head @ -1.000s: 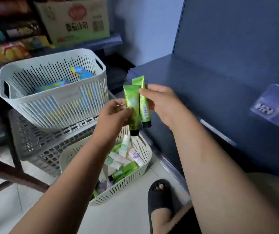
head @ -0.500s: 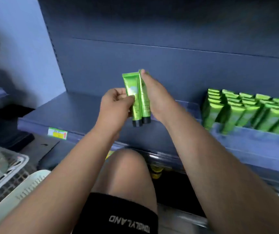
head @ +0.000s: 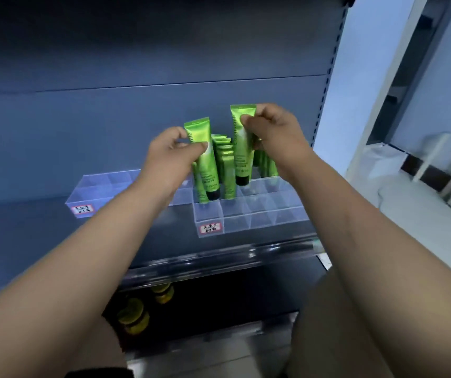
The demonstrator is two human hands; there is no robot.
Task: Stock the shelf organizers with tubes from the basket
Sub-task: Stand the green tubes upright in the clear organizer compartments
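Change: we split the pair, one green tube per hand | left hand (head: 168, 151) pinches left tube (head: 203, 159), right hand (head: 270, 132) pinches right tube (head: 242, 148) | both caps-down just above the clear organizer (head: 251, 214), beside stocked tubes (head: 223, 151) | next: lower into empty cells.

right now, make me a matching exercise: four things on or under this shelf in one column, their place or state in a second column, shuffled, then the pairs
Things
1. green plastic tube with black cap in the left hand
2. green plastic tube with black cap in the right hand
3. clear acrylic organizer on the left
4. yellow-lidded jars

Place or state
A. on the lower shelf, in shadow
B. visible compartments hold no tubes
C. cap low at a front-left cell of the right clear organizer
D. held higher, cap above a cell further back

Pairs: 1-C, 2-D, 3-B, 4-A
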